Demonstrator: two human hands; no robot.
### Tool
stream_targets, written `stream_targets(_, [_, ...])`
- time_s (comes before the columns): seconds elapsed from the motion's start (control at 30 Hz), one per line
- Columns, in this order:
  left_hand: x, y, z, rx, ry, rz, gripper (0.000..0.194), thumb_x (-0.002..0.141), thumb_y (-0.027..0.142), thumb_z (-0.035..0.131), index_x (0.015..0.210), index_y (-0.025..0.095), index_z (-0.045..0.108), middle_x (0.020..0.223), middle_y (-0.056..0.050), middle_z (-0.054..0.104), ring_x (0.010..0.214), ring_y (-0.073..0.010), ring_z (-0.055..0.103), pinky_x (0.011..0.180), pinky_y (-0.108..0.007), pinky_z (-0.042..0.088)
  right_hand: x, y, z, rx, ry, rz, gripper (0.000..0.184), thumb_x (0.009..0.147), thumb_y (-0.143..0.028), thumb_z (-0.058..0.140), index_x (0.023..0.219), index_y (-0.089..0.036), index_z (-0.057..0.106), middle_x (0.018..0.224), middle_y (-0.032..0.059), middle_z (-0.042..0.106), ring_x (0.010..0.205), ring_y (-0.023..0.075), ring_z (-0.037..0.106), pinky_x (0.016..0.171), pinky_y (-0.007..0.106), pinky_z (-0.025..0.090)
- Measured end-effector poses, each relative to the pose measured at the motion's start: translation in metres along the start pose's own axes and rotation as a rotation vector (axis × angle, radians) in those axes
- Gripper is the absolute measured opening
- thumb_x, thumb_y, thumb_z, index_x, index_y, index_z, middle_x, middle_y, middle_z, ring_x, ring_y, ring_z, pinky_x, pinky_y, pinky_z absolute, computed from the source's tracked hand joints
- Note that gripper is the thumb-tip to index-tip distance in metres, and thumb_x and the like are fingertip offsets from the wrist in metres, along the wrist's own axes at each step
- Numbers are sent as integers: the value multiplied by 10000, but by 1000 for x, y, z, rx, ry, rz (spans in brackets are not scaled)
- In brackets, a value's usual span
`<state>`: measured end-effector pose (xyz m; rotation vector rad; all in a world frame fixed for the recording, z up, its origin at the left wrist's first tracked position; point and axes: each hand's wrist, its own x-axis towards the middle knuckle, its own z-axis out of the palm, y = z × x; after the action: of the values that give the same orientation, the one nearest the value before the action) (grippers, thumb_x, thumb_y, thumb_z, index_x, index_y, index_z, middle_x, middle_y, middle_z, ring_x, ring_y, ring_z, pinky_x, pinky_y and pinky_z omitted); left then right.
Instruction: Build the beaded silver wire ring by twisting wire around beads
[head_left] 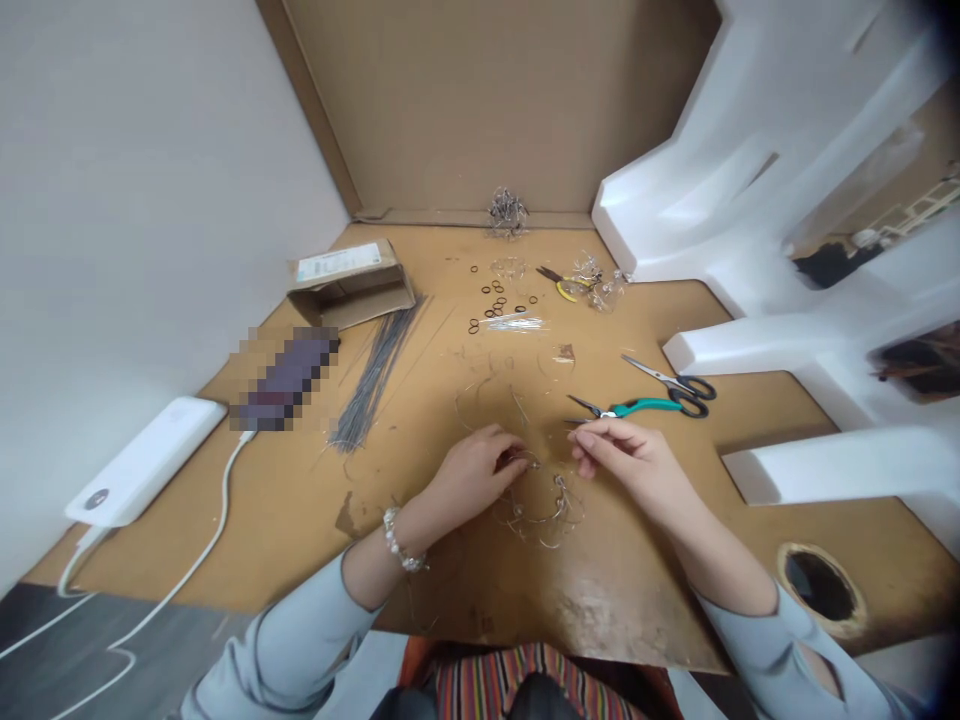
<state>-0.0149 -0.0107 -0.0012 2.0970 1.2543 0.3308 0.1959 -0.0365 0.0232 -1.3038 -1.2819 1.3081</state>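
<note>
My left hand is curled, its fingertips pinching a thin wire piece with small clear beads that lies on the brown board. A bead bracelet sits on that wrist. My right hand is closed in a pinch just to the right, holding a fine wire end I can barely make out. The two hands are a few centimetres apart over the looped wire work.
Teal-handled pliers and scissors lie just beyond my right hand. A bundle of grey wires, small black rings, yellow pliers, a cardboard box, a white power bank with cable and white foam blocks surround the board.
</note>
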Motion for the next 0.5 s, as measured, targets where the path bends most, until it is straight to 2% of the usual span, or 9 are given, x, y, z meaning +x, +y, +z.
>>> stream_targets(0.13, [0, 0, 2, -25, 11, -8, 213, 864, 238, 507, 974, 171, 676, 945, -67, 653, 908, -204, 582, 841, -334, 439, 0, -1, 0, 0, -25, -3, 251, 744, -424, 684, 774, -175, 688, 662, 15, 660, 530, 115, 602, 554, 261, 512])
stream_targets(0.23, [0, 0, 3, -115, 38, -18, 163, 848, 240, 533, 892, 160, 668, 895, -60, 644, 855, -188, 579, 795, -317, 443, 0, 1, 0, 37, -26, -1, 227, 747, -406, 690, 770, -180, 691, 659, 8, 656, 530, 109, 600, 555, 254, 509])
stream_targets(0.37, [0, 0, 5, -334, 67, -23, 149, 839, 287, 551, 853, 154, 616, 831, -36, 619, 754, -149, 556, 688, -270, 436, -1, 2, -1, 163, -70, 59, 209, 751, -388, 697, 788, -182, 699, 678, 8, 664, 544, 107, 606, 557, 248, 504])
stream_targets(0.5, [1, -1, 10, -597, 34, -63, 197, 843, 349, 543, 852, 153, 563, 738, -12, 601, 649, -119, 535, 598, -237, 430, -3, -2, -4, 337, -138, 158, 171, 755, -352, 705, 782, -183, 703, 685, 0, 666, 547, 83, 606, 538, 202, 472])
